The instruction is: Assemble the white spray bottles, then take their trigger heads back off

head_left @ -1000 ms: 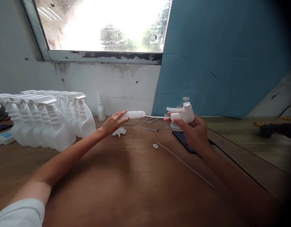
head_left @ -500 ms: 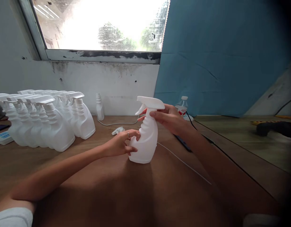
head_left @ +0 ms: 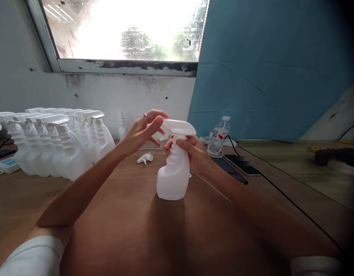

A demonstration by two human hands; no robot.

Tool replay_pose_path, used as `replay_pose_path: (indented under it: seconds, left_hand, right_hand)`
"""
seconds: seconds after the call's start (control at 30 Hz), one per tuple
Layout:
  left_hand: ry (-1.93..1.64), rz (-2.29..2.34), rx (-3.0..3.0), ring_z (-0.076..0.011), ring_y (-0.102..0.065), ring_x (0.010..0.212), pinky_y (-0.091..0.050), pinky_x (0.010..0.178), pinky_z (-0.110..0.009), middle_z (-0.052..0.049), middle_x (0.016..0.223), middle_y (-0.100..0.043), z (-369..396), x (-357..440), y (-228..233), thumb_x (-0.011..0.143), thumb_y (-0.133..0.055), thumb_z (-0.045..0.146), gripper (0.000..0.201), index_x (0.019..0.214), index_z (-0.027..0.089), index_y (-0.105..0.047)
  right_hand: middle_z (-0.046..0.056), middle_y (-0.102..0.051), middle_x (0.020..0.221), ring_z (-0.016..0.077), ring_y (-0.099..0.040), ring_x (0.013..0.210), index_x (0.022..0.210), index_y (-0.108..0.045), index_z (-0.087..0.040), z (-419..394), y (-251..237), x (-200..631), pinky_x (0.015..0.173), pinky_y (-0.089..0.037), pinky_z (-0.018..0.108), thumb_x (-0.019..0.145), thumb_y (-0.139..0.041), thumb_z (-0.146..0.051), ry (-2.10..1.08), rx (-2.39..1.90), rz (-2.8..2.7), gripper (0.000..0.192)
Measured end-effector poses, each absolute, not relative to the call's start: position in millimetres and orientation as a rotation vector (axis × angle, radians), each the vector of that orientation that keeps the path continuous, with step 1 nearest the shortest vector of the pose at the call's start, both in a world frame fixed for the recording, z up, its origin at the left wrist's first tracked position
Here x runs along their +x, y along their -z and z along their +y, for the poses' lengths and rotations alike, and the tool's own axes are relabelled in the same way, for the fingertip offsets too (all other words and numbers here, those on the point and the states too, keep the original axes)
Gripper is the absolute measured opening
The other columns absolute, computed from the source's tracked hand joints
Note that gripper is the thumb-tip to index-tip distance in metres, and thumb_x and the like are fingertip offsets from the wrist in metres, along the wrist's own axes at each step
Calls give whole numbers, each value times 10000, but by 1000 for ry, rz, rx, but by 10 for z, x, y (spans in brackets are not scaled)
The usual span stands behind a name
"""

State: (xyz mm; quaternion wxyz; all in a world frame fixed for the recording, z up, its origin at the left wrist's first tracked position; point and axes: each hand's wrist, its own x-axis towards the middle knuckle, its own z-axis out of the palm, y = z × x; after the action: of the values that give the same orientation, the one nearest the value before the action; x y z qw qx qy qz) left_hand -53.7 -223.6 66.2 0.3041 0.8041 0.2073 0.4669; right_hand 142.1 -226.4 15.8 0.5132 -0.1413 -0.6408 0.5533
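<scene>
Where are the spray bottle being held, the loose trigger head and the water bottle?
spray bottle [head_left: 173, 180], head view, on its lower body below the right hand.
loose trigger head [head_left: 145, 158], head view, on its middle, lying on the table.
water bottle [head_left: 219, 137], head view, on its label.

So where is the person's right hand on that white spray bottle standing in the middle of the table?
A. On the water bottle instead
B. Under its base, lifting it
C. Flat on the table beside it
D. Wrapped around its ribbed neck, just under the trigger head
D: the right hand grips the ribbed neck of the spray bottle, which stands on the table, while the left hand hovers open by the trigger head.
</scene>
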Motion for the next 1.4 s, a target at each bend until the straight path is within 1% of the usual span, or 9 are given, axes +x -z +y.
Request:
replay_pose_path:
  seconds: [0.13, 0.33, 0.43, 0.57, 0.67, 1.03, 1.17, 1.3, 1.4]
  left_hand:
    - [-1324, 691, 2304, -142, -627, 822, -514, 660, -223, -57, 997, -688, -2331, -377, -833, 819, -677, 409, 315, 1038, 185, -690]
    - [-1431, 722, 2347, -135, -616, 800, -488, 707, -257, -43, 916, -721, -2405, -331, -838, 786, -714, 254, 135, 889, 170, -740]
    - [-1382, 669, 2302, -117, -613, 722, -477, 615, -238, -46, 918, -713, -2382, -346, -839, 809, -698, 259, 145, 911, 162, -731]
    - [-1315, 619, 2247, -90, -585, 609, -466, 548, -233, -54, 912, -701, -2314, -363, -838, 810, -704, 288, 177, 918, 148, -715]
    - [-1286, 607, 2224, -83, -569, 567, -481, 552, -242, -48, 850, -691, -2274, -379, -835, 802, -710, 317, 200, 899, 142, -708]
    - [-1270, 589, 2217, -87, -565, 568, -488, 559, -247, -48, 830, -691, -2273, -386, -821, 799, -712, 330, 204, 904, 155, -715]
    - [-1282, 599, 2215, -87, -561, 565, -471, 537, -241, -54, 843, -695, -2274, -386, -823, 791, -720, 325, 199, 898, 157, -724]
    - [-1273, 599, 2235, -99, -569, 567, -479, 546, -247, -33, 741, -666, -2267, -391, -822, 801, -709, 343, 214, 914, 162, -725]
    - [-1282, 595, 2229, -93, -566, 563, -475, 543, -242, -34, 767, -670, -2265, -393, -822, 799, -710, 336, 205, 907, 162, -724]
  right_hand:
    - [70, -679, 913, 151, -630, 706, 1016, -604, -183, -2276, -137, 1440, 593, -541, 275, 847, -647, -386, -1317, -317, -1539, 268]
    - [104, -677, 957, 184, -626, 777, 949, -628, -155, -2298, -141, 1454, 628, -540, 302, 810, -663, -383, -1318, -331, -1559, 269]
    - [56, -669, 838, 156, -609, 688, 934, -614, -176, -2313, -155, 1428, 584, -519, 275, 756, -737, -335, -1277, -400, -1521, 269]
    - [74, -667, 868, 163, -611, 704, 942, -625, -169, -2317, -164, 1422, 619, -532, 297, 788, -687, -422, -1332, -375, -1520, 302]
    - [56, -657, 825, 148, -605, 675, 919, -622, -165, -2317, -164, 1416, 595, -526, 276, 774, -719, -359, -1339, -406, -1481, 262]
    - [27, -629, 739, 127, -566, 620, 894, -621, -167, -2344, -177, 1375, 548, -481, 246, 723, -767, -363, -1292, -481, -1483, 298]
    - [70, -653, 846, 150, -591, 679, 898, -633, -157, -2341, -177, 1373, 591, -506, 281, 787, -682, -446, -1334, -373, -1499, 314]
    - [28, -632, 745, 128, -570, 612, 890, -618, -173, -2342, -172, 1366, 554, -494, 257, 721, -766, -369, -1266, -519, -1469, 298]
    - [52, -654, 808, 149, -590, 657, 920, -617, -170, -2346, -170, 1369, 580, -513, 280, 718, -741, -404, -1304, -428, -1470, 333]
